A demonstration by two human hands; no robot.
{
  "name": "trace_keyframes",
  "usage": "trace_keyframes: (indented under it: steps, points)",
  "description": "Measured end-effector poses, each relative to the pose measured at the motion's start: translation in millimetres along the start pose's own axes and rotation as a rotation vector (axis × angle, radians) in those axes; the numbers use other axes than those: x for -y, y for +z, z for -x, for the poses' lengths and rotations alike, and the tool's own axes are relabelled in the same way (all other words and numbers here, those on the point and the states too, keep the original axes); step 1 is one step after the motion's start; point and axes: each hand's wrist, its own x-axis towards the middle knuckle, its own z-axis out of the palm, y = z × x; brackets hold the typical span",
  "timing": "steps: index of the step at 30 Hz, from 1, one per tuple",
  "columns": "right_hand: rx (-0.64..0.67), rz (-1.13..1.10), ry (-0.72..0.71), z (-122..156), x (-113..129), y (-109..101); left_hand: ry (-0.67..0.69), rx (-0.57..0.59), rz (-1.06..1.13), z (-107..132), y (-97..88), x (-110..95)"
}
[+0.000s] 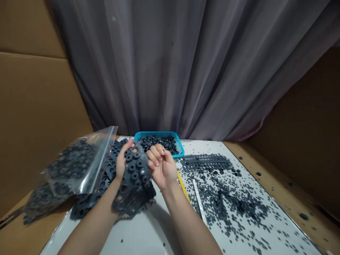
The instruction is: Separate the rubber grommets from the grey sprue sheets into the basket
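My left hand (121, 162) is closed on a black rubber sheet (135, 184) studded with several moulded rings; the sheet hangs down toward the white table top (143, 233). Next to the sheet's upper right edge, my right hand (161, 164) has its fingers curled in a pinch, and what they hold is too small to make out. A teal basket (159, 135) with loose black rings sits just behind both hands.
A clear zip bag (77, 166) of black sheets lies at the left over more stacked sheets. Scattered black rubber scraps and rings (228, 198) cover the table's right half. A yellow strip (183, 186) and a white strip (198, 194) lie there. Cardboard walls and a grey curtain surround the table.
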Motion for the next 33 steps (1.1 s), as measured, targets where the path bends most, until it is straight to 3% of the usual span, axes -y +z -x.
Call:
trace_keyframes:
  steps: [3, 7, 10, 14, 17, 19, 22, 25, 27, 33]
  points:
    - [0.139, 0.256, -0.071, 6, 8, 5, 0.115, -0.019, -0.007, 6, 5.9, -3]
    - [0.121, 0.951, -0.283, 17, 22, 8, 0.226, -0.027, -0.104, 17, 13.2, 0]
    - [0.152, 1.394, -0.263, 21, 24, 14, 0.354, -0.027, -0.218, 23, 12.4, 5]
    - [0.193, 1.588, -0.166, 20, 21, 21, 0.530, -0.015, -0.446, 27, 4.0, 9]
    - [0.244, 1.532, -0.117, 18, 24, 19, 0.536, 0.065, -0.655, 26, -0.2, 4]
    - [0.269, 1.408, -0.069, 19, 26, 16, 0.404, 0.119, -0.713, 27, 0.3, -1]
    - [0.254, 1.020, 0.046, 21, 25, 12, 0.151, 0.118, -0.547, 31, 3.5, -5]
    - [0.140, 0.557, 0.091, 22, 15, 14, 0.051, 0.105, -0.329, 33, 5.3, -2]
    - [0.020, 0.371, 0.081, 21, 6, 17, 0.026, 0.113, -0.262, 32, 4.4, 1]
    - [-0.172, 0.197, 0.085, 20, -11, 19, -0.023, 0.104, -0.274, 22, -3.5, 5]
